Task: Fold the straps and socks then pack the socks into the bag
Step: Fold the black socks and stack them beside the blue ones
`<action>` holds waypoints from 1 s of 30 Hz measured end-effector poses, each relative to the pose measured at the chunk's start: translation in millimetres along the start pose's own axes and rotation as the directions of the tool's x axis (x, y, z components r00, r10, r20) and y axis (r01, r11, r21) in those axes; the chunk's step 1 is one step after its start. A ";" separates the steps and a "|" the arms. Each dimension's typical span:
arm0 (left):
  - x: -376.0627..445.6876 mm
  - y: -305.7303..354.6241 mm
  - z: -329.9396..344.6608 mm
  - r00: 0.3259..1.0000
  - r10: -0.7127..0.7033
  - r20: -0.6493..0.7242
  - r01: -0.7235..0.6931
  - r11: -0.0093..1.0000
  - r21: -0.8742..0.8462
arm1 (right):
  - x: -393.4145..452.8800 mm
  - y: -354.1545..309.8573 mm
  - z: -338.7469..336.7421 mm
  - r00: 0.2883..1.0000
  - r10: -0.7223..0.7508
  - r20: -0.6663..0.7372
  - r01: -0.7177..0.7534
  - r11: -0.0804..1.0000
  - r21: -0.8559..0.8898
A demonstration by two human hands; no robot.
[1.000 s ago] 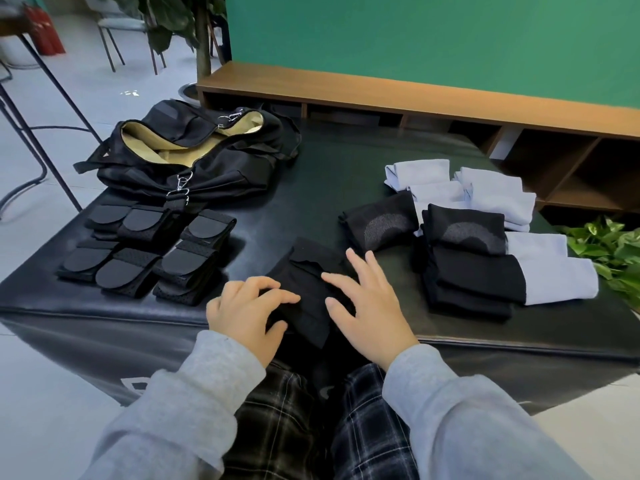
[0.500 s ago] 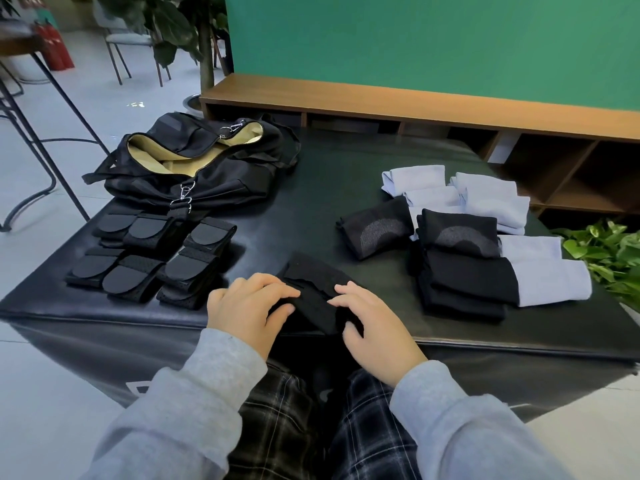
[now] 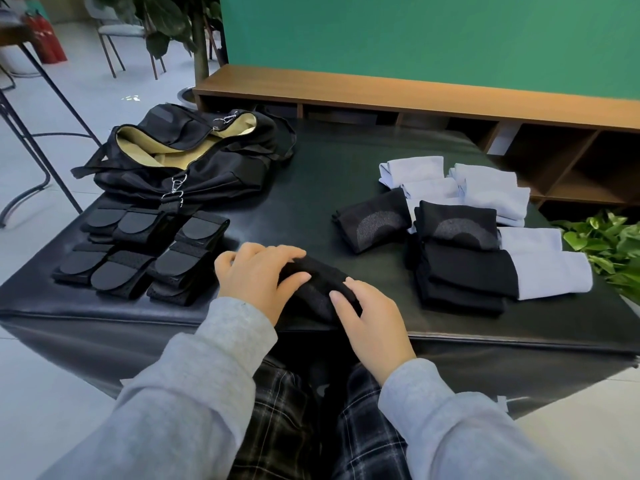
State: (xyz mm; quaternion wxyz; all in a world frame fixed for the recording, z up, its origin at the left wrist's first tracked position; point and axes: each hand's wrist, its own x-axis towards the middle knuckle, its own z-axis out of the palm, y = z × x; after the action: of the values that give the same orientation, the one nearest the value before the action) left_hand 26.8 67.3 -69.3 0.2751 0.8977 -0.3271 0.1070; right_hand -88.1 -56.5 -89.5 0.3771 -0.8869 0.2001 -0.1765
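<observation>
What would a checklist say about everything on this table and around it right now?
Surface: black padded table, bare in the middle.
Job's things: open black bag far left; folded straps in front of it; folded black socks and pale blue socks on the right; one black sock at the near edge.
Clutter: nothing seen.
Grippers: left hand and right hand both grip the black sock.
Cables: nothing seen.
Surroundings: wooden shelf, green wall, leafy plant, chair.
</observation>
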 end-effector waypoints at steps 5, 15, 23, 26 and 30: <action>6.9 -11.8 4.3 0.964 -0.240 0.110 0.256 0.952 -0.166 | 4.4 0.7 3.5 0.997 0.051 -0.057 -0.051 0.999 -0.005; 14.0 -28.7 36.0 0.903 -0.392 0.177 0.430 0.839 -0.333 | 19.9 3.5 11.2 0.969 0.179 -0.170 -0.177 0.984 0.030; 22.1 -18.6 35.3 0.928 -0.349 0.130 0.360 0.930 -0.071 | 21.1 5.4 11.9 0.973 0.143 -0.180 -0.165 0.980 -0.109; 23.2 -16.0 32.3 0.927 -0.304 0.218 0.298 0.953 0.063 | 19.7 2.9 9.3 0.982 0.161 -0.099 -0.175 0.974 -0.147; 15.5 -8.3 26.8 0.914 -0.291 0.281 0.298 0.954 0.021 | 14.9 0.0 0.4 0.983 0.184 -0.023 -0.185 0.969 -0.163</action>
State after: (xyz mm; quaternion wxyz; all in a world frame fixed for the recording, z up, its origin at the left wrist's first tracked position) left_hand 44.3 49.2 -89.2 0.2489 0.9396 -0.2251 -0.0679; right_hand -75.2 -63.6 -87.4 0.3168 -0.8918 0.2969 -0.1271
